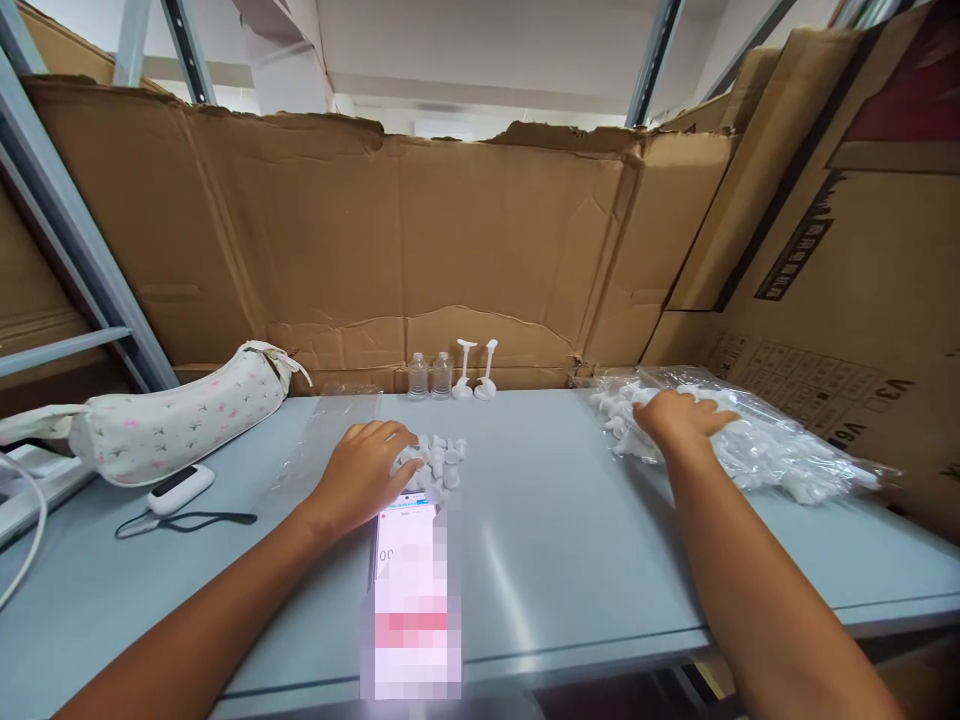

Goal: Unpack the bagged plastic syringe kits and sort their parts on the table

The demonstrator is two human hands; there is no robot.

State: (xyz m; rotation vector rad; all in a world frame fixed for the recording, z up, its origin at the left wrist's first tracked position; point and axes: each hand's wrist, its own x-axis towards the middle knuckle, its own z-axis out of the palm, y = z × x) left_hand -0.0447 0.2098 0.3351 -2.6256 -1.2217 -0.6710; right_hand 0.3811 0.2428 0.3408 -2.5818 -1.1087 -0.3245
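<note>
Just beyond a smartphone (409,600) lying on the pale blue table (570,570), the left hand (362,477) rests on a loose cluster of small white plastic parts (439,462), while well to the phone's right the right hand (681,418) presses on a clear plastic bag (757,445) full of similar white parts. Farther beyond the phone, two clear bottles (430,376) and two white stands (475,370) stand upright against a cardboard sheet (405,240), and a floral zip pouch (169,415) lies off to its left.

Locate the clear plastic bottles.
In the head view, the two clear plastic bottles stand at the table's far edge against cardboard, left of two white stands.
</note>
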